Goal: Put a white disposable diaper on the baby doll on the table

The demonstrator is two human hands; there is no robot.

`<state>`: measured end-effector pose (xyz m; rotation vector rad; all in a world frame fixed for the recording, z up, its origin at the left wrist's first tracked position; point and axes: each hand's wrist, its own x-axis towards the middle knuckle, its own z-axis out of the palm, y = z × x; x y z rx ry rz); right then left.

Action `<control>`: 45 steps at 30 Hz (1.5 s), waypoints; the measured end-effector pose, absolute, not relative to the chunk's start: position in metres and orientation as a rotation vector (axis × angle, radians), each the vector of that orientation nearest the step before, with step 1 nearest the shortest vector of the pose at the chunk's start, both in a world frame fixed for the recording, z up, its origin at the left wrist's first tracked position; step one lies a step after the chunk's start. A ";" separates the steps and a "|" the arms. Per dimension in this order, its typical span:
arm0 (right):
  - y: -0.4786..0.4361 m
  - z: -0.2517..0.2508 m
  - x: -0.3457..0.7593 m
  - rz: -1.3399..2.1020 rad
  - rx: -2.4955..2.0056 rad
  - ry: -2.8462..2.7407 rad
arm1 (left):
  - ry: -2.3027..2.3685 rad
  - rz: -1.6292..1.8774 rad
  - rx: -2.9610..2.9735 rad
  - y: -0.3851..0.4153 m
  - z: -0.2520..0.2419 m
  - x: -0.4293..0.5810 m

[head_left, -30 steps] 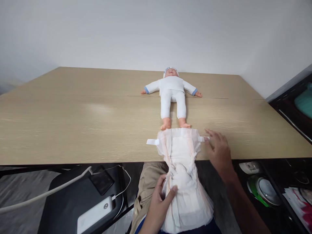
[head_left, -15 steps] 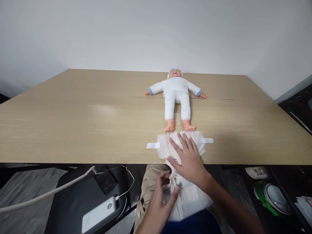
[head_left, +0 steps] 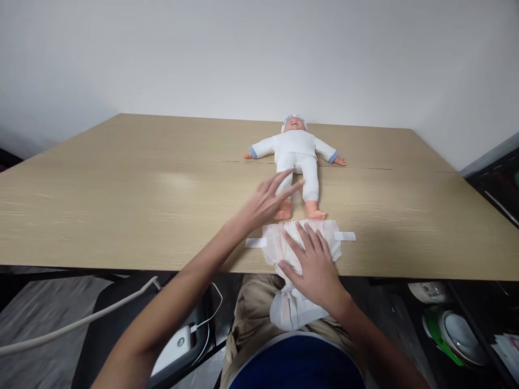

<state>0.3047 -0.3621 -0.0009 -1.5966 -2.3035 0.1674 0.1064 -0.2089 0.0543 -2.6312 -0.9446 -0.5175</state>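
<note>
A baby doll (head_left: 295, 143) in white clothes with blue cuffs and a white cap lies on its back, its feet toward me. Just below its feet, an unfolded diaper (head_left: 270, 243) lies on the table with both side tabs spread out. Its lower part hangs over the table edge onto my lap. My right hand (head_left: 312, 259) rests flat on the diaper, fingers spread. Over the doll's legs reaches my left hand (head_left: 270, 202), fingers apart and holding nothing; whether it touches the legs I cannot tell.
The wooden table (head_left: 121, 205) runs back to a pale wall. Below its left side, a power bank (head_left: 174, 346) with cables lies on a black chair (head_left: 101, 324). At lower right, a dark shelf holds a green and white round container (head_left: 454, 332).
My left hand has left the diaper's hanging part and moved up and forward over the doll's legs. The hanging part has dropped back onto my lap. My right hand stays put.
</note>
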 end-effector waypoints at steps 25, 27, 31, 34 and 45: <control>-0.356 0.003 0.306 0.321 -1.541 -2.329 | -0.266 -0.610 -3.122 -0.134 0.060 0.160; -0.350 0.006 0.307 0.367 -1.535 -2.363 | -0.269 -0.666 -3.201 -0.132 0.072 0.161; -0.328 0.012 0.308 0.494 -1.521 -2.415 | -0.322 -0.713 -3.332 -0.127 0.098 0.163; -0.304 0.013 0.308 0.537 -1.519 -2.440 | -0.369 -0.752 -3.391 -0.124 0.115 0.164; -0.216 0.010 0.305 0.350 -1.552 -2.375 | -0.434 -0.785 -3.461 -0.114 0.148 0.158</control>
